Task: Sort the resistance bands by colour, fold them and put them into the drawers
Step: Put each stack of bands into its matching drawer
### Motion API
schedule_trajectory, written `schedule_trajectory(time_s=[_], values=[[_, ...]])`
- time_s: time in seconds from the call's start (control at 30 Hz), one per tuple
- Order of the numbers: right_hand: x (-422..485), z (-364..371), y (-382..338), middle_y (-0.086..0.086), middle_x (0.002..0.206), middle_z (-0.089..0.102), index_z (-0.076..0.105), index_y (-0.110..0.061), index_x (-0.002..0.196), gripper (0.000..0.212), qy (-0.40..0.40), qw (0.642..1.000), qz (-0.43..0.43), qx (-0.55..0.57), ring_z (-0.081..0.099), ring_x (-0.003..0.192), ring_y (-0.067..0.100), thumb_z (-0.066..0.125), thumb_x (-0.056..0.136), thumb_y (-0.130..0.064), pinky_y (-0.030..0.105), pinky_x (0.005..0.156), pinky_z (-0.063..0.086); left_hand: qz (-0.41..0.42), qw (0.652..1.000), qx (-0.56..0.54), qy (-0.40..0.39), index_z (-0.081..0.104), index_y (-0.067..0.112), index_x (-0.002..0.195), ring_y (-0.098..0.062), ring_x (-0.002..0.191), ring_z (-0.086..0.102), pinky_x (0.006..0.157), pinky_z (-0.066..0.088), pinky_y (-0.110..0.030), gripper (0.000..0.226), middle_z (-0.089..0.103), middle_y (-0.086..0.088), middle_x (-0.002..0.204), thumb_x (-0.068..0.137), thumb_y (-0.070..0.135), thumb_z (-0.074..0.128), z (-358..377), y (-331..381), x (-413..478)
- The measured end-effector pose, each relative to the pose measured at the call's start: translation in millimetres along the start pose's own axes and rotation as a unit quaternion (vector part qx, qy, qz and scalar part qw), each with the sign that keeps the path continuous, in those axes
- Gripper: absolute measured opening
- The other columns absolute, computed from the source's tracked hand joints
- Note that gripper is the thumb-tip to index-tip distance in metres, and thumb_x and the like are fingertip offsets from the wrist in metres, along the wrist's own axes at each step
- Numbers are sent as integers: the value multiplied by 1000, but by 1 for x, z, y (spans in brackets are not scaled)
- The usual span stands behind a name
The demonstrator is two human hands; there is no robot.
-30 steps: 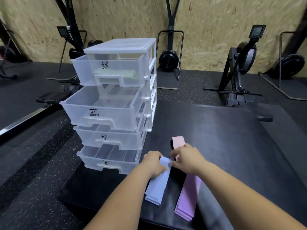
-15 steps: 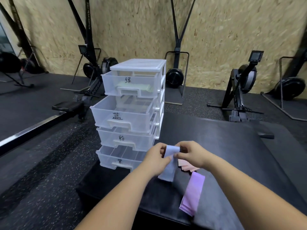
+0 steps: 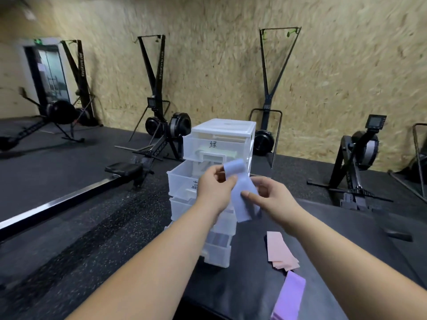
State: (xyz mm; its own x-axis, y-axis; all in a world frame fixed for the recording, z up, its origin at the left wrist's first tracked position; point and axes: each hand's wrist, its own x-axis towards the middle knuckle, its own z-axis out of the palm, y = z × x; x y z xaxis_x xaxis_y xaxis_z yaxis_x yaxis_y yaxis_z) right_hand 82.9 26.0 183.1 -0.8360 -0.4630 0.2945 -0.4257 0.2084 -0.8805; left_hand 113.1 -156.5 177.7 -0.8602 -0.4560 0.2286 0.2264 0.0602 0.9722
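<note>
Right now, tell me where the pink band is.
In the head view the pink band lies on the black mat, low and right of centre, to the right of the drawer unit and just beyond the purple band.

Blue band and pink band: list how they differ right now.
The blue band is held in the air, gripped by the left hand and right hand; the pink band lies on the black mat, untouched. The blue band curls loosely between the hands; the pink band lies flat, folded in layers. Both are wide, pale strips.
</note>
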Motion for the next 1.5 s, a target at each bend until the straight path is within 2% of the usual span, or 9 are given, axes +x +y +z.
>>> schedule_trajectory(time_s=[0.27, 0.43, 0.53, 0.7, 0.83, 1.0, 1.1, 1.27, 1.5], values=[[78, 19, -53, 1, 103, 81, 76, -35, 123, 31, -67, 995, -5, -80, 78, 96, 30, 80, 92, -30, 47, 84, 64, -34, 997, -34, 67, 69, 12, 110, -20, 85, 73, 85, 62, -39, 31, 77, -2, 98, 90, 32, 81, -51, 6, 43], [142, 28, -63, -3, 97, 79, 77, -36, 114, 26, -112, 968, 11, -225, 75, 91, 20, 81, 88, -29, 31, 75, 59, -71, 993, 38, 83, 62, 19, 127, -23, 101, 74, 96, 59, -45, 66, 76, -4, 110, 74, 49, 90, -80, -14, 56], [173, 35, -60, 0, 107, 76, 74, -37, 122, 33, -130, 946, 24, -296, 71, 93, 18, 79, 89, -31, 28, 74, 54, -72, 989, 107, 76, 58, 22, 129, -21, 104, 70, 100, 55, -43, 56, 75, 2, 108, 84, 40, 87, -94, -32, 62], [208, 63, -41, 2, 118, 67, 70, -35, 132, 46, -141, 906, 23, -399, 67, 114, 24, 79, 87, -31, 35, 99, 54, -76, 977, 179, 83, 56, 24, 115, -15, 93, 67, 81, 50, -32, 47, 67, 6, 99, 83, 36, 88, -92, -54, 67], [223, 85, -25, -4, 122, 71, 71, -38, 128, 45, -189, 903, 8, -385, 68, 112, 20, 83, 85, -37, 39, 103, 54, -69, 973, 198, 94, 51, 25, 106, -13, 85, 64, 68, 45, -25, 47, 63, 6, 97, 81, 39, 88, -84, -71, 68], [230, 88, 1, -6, 116, 73, 74, -37, 127, 44, -228, 922, 40, -311, 67, 107, 12, 86, 85, -40, 30, 101, 51, -55, 973, 202, 93, 49, 29, 108, -11, 92, 63, 83, 53, -32, 55, 59, 8, 102, 76, 47, 90, -77, -89, 68], [231, 91, 22, -4, 115, 74, 71, -36, 130, 36, -262, 889, 74, -368, 67, 96, 14, 76, 94, -35, 28, 88, 51, -35, 969, 223, 103, 48, 31, 108, -12, 93, 60, 86, 54, -35, 58, 56, 8, 103, 74, 53, 89, -74, -94, 68], [228, 97, 28, 1, 126, 72, 67, -43, 133, 37, -265, 833, 93, -476, 70, 108, 29, 64, 96, -41, 45, 100, 58, -23, 969, 218, 111, 45, 33, 112, -10, 93, 58, 86, 55, -38, 61, 52, 9, 106, 75, 54, 89, -67, -100, 63], [216, 91, 12, -2, 144, 64, 65, -29, 142, 39, -242, 804, 38, -542, 59, 130, 25, 58, 104, -31, 32, 105, 48, -18, 968, 221, 117, 44, 31, 115, -10, 93, 56, 79, 52, -33, 59, 51, 8, 107, 80, 49, 88, -58, -101, 67]])
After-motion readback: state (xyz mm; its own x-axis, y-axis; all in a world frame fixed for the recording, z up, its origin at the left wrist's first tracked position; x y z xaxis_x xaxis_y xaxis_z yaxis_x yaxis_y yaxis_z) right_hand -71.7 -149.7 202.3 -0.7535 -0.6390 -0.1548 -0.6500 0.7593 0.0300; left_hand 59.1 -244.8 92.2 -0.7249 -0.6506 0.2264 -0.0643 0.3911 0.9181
